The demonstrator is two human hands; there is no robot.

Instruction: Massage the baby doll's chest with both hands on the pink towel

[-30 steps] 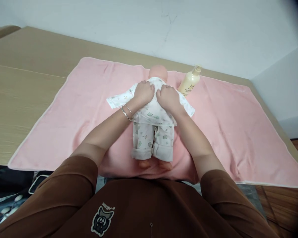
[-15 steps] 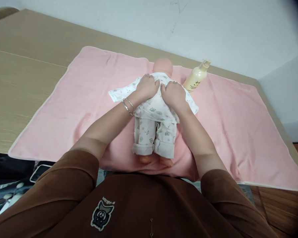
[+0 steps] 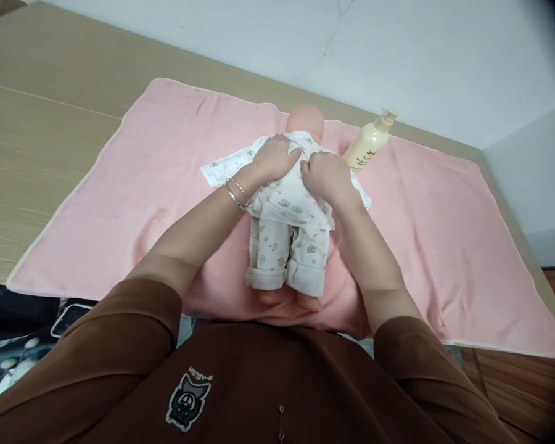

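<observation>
A baby doll [image 3: 305, 120] lies on a pink blanket [image 3: 166, 142], its head away from me and its feet toward me. It wears a white patterned shirt [image 3: 289, 200] and white patterned trousers [image 3: 272, 250] with turned-up cuffs. My left hand [image 3: 276, 158], with bracelets at the wrist, rests on the shirt near the doll's left-side shoulder in view, thumb apart from the fingers. On the other side of the chest, my right hand [image 3: 326, 176] is closed with curled fingers on the shirt cloth. Most of its fingertips are hidden.
A pale yellow pump bottle [image 3: 367, 145] leans or lies on the blanket right of the doll's head. The wooden table [image 3: 41, 154] meets a white wall [image 3: 398, 55] at the back. A phone [image 3: 69, 319] is below the table edge at the left.
My left hand's fingers have loosened and its thumb has spread away. My right hand remains closed on the shirt. The view has shifted slightly.
</observation>
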